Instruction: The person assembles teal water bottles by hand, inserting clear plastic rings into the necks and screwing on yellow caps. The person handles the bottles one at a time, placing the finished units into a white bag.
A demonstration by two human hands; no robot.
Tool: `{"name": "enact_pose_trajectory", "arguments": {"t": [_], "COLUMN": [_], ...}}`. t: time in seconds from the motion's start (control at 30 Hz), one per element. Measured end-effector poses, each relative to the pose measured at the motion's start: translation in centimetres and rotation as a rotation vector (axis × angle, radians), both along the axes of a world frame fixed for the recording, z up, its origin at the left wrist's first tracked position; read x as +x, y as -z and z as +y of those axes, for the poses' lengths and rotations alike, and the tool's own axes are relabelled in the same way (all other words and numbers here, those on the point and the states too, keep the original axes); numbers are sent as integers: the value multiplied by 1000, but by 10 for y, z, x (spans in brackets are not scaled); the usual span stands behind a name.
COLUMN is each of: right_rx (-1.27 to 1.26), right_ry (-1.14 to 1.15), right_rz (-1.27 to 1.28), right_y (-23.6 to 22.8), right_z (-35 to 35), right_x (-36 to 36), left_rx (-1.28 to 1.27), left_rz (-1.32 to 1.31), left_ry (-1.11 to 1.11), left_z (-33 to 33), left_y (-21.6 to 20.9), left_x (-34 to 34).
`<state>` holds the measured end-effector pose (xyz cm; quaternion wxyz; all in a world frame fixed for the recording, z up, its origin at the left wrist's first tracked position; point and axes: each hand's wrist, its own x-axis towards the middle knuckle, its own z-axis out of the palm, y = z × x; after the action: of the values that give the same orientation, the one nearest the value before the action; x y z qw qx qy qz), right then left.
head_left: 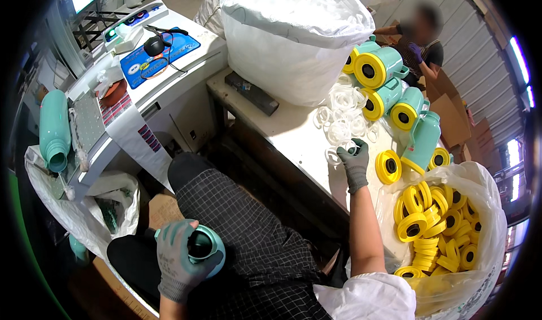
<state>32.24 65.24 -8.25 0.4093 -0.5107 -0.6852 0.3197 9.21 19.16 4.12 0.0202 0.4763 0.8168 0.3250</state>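
Observation:
My left hand, in a grey glove, is wrapped round a teal bottle held at my lap, its dark round mouth tilted up. On the white table, my gloved right hand has its fingers closed at the near edge of a heap of white rings. A white ring shows at its fingertips; the hand partly hides what it grips. Just right of that hand lies a yellow lid with a black centre.
Several teal jugs with yellow ends stand or lie at the table's right. A clear bag holds many yellow lids. A big white sack of rings stands behind. At left, a machine bench carries another teal bottle. A person works beyond.

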Motion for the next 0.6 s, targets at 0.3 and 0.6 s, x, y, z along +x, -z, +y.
{"name": "enact_pose_trajectory", "arguments": {"t": [0.3, 0.6], "right_rx": [-705, 81], "right_ry": [-605, -1196], "right_rz": [459, 251], "right_y": [-105, -127], "right_z": [-169, -294], "right_x": [-108, -173], "left_rx": [196, 119], "left_rz": [11, 156], "left_ry": [-23, -11], "left_z": [-17, -47], "left_y": [20, -9], "left_x": [4, 1]}}
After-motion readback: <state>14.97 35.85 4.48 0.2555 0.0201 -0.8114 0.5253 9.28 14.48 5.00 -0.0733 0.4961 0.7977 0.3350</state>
